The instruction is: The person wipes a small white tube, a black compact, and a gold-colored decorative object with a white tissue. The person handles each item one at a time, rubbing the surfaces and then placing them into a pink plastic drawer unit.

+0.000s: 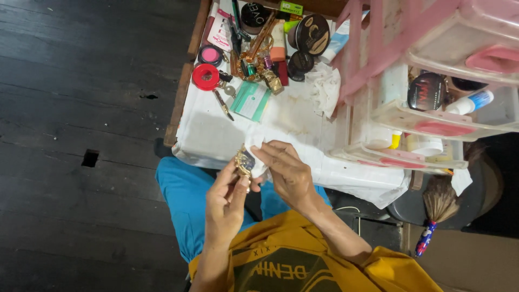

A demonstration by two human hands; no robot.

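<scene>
My left hand (226, 201) holds a small gold-rimmed compact (244, 161) with a dark face, pinched between thumb and fingers in front of the table's near edge. My right hand (286, 172) presses a white tissue (256, 145) against the compact. Both hands meet above my blue trousers and yellow shirt.
A small table (216, 130) covered in white cloth carries several cosmetics: a red round case (206, 76), a pink blush pan (210, 54), a green packet (250, 100), dark round jars (309, 33), a crumpled tissue (324, 86). A pink plastic drawer unit (416, 81) stands at right. Dark plank floor lies left.
</scene>
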